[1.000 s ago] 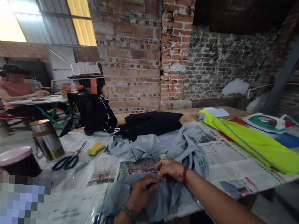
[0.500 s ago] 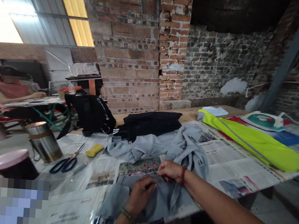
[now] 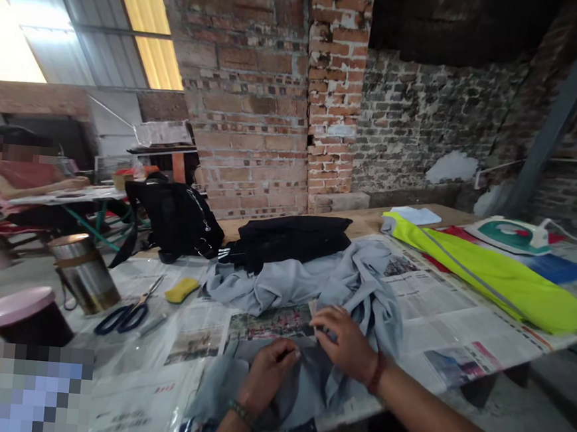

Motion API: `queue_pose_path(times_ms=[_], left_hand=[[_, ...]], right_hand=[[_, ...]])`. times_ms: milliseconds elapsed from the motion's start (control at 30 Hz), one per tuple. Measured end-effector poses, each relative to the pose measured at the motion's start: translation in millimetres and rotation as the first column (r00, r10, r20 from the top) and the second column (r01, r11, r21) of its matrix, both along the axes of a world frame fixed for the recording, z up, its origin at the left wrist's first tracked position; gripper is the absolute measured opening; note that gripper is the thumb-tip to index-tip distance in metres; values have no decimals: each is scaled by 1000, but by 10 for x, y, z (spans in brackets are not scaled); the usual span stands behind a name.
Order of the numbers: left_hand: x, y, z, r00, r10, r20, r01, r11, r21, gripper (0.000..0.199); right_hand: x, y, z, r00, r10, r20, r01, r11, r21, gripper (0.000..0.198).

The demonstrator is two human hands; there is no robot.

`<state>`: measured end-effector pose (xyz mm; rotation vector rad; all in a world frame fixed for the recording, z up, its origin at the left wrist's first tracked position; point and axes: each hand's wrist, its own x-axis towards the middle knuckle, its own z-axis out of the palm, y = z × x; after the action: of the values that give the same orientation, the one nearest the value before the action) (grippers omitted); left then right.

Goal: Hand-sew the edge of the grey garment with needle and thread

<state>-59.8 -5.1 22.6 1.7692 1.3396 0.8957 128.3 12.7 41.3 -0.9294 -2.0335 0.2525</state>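
Observation:
Grey cloth lies bunched at the table's near edge, and its far part is heaped in folds behind. My left hand, a green bead bracelet on its wrist, is closed in a pinch on the near cloth. My right hand, with a red bead bracelet, hovers over the same cloth just right of the left. Its thumb and fingers are bent together at the tips; whatever they pinch is too small to make out. Blue-handled scissors and a yellow sponge lie to the left.
Newspaper under clear plastic covers the table. Left stand a steel flask and a pink-lidded container. Behind are a black bag and black cloth. Right lie a neon-yellow garment and an iron. A person sits far left.
My right hand has turned and shifted slightly right, its fingers lifting from a closed pose near the cloth. My left hand keeps its pinch, nearly in place.

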Motion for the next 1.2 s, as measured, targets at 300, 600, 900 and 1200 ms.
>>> queue_pose_path(times_ms=[300, 600, 900, 1200], left_hand=[[9, 1, 45, 999, -42, -8, 42, 999, -4, 21], [11, -16, 29, 999, -47, 27, 48, 998, -42, 19], [24, -23, 30, 999, -41, 17, 42, 999, -34, 21], [25, -23, 21, 998, -42, 38, 43, 999, -29, 22]], right_hand=[[-176, -196, -224, 969, 76, 234, -96, 992, 76, 7], [-147, -108, -392, 991, 75, 109, -84, 994, 76, 8], [-171, -170, -349, 978, 10, 208, -45, 985, 164, 12], [-201, -159, -379, 975, -11, 223, -37, 977, 210, 10]])
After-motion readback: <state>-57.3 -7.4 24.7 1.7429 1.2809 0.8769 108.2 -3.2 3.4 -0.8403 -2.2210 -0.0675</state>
